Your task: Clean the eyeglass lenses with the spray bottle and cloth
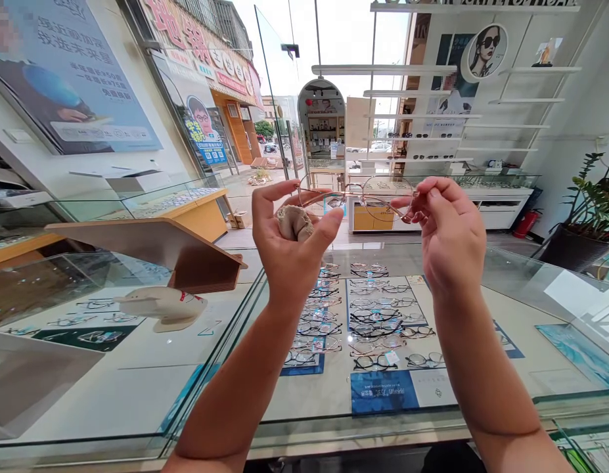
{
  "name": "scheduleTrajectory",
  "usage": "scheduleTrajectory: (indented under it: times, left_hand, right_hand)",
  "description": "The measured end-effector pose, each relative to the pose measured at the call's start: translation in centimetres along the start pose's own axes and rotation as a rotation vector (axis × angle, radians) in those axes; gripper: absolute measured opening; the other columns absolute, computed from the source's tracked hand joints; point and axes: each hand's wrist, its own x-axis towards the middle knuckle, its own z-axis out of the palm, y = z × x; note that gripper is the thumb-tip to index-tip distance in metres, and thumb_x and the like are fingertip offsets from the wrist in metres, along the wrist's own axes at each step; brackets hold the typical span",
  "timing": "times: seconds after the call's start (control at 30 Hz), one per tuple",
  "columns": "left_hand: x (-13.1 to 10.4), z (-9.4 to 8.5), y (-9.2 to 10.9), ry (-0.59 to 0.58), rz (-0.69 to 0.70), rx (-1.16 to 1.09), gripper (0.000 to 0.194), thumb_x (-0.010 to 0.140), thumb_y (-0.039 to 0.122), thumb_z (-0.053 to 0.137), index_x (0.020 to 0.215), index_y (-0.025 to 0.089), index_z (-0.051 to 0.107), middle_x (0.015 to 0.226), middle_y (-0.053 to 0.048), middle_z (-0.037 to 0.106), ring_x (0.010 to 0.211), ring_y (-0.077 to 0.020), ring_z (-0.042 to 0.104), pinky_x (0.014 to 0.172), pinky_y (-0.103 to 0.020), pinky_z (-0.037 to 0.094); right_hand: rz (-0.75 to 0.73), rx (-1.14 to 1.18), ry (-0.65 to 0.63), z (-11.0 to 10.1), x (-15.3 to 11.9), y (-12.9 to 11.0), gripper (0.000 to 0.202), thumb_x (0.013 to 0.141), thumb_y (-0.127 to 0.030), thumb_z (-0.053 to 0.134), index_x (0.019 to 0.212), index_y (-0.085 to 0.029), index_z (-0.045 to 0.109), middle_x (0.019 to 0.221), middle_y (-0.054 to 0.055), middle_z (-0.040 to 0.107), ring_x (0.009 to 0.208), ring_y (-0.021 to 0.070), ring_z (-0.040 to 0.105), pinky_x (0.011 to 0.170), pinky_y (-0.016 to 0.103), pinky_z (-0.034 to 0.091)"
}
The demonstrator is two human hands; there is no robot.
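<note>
A pair of thin-rimmed eyeglasses (pixel 354 189) is held up in front of me, above the glass counter. My left hand (pixel 292 263) grips its left side with the fingers, and a bunched grey-beige cloth (pixel 294 222) sits in that palm. The left thumb points up and to the right, near the left lens. On the other side, my right hand (pixel 452 230) pinches the frame's right end, with its fingers closed around the hinge or temple area. The exact grip points are partly hidden by the fingers.
Rows of eyeglasses (pixel 376 315) lie inside the glass display counter (pixel 328 401) below my arms. To the left are a brown wooden stand (pixel 136 240) and a beige cap-like item (pixel 171 307). Farther off stand an arched mirror (pixel 321 105), a potted plant (pixel 580 223) and a fire extinguisher (pixel 525 223).
</note>
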Motion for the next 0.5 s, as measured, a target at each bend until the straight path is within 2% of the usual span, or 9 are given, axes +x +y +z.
scheduleTrajectory:
  times: [0.17, 0.27, 0.33, 0.4, 0.5]
  left_hand:
    - [-0.2, 0.1, 0.8, -0.032, -0.137, -0.062, 0.055, 0.085, 0.046, 0.095, 0.129, 0.034, 0.063, 0.12, -0.003, 0.082, 0.07, -0.0116, 0.066, 0.055, -0.028, 0.05]
    - [0.3, -0.2, 1.0, -0.072, -0.25, -0.147, 0.053, 0.084, 0.049, 0.094, 0.123, 0.032, 0.063, 0.112, -0.002, 0.08, 0.069, -0.0112, 0.064, 0.049, -0.027, 0.042]
    - [0.8, -0.4, 1.3, -0.144, -0.386, -0.238, 0.052, 0.082, 0.052, 0.093, 0.118, 0.03, 0.065, 0.103, -0.002, 0.077, 0.064, -0.0102, 0.059, 0.045, -0.026, 0.035]
    - [1.2, -0.5, 1.5, -0.247, -0.537, -0.324, 0.05, 0.08, 0.055, 0.093, 0.112, 0.026, 0.068, 0.098, -0.003, 0.075, 0.06, -0.0089, 0.054, 0.043, -0.026, 0.031]
    - [1.4, -0.3, 1.9, -0.384, -0.699, -0.417, 0.048, 0.077, 0.056, 0.092, 0.104, 0.022, 0.072, 0.098, -0.007, 0.075, 0.055, -0.007, 0.047, 0.041, -0.024, 0.028]
  right_hand:
    - [0.004, 0.039, -0.115, 0.7, 0.1, 0.8, 0.048, 0.112, -0.076, 0.052, 0.105, -0.031, 0.066, 0.078, -0.002, 0.059, 0.059, 0.0145, 0.057, 0.057, 0.035, 0.053]
    - [0.015, 0.008, -0.126, 1.1, 0.1, 0.4, 0.053, 0.113, -0.077, 0.05, 0.097, -0.029, 0.067, 0.076, -0.002, 0.059, 0.06, 0.0142, 0.057, 0.062, 0.036, 0.056]
    - [-0.031, -0.053, -0.141, 1.1, 0.1, -0.2, 0.051, 0.114, -0.071, 0.053, 0.092, -0.029, 0.07, 0.081, 0.0, 0.066, 0.074, 0.0173, 0.067, 0.077, 0.04, 0.061]
    - [-0.127, -0.11, -0.158, 1.1, 0.0, -1.0, 0.039, 0.112, -0.061, 0.063, 0.093, -0.03, 0.075, 0.096, 0.002, 0.076, 0.099, 0.0228, 0.075, 0.097, 0.047, 0.062]
    - [-0.243, -0.176, -0.151, 1.2, -0.5, -2.2, 0.011, 0.103, -0.047, 0.08, 0.106, -0.037, 0.083, 0.121, 0.002, 0.081, 0.131, 0.0315, 0.072, 0.116, 0.059, 0.056]
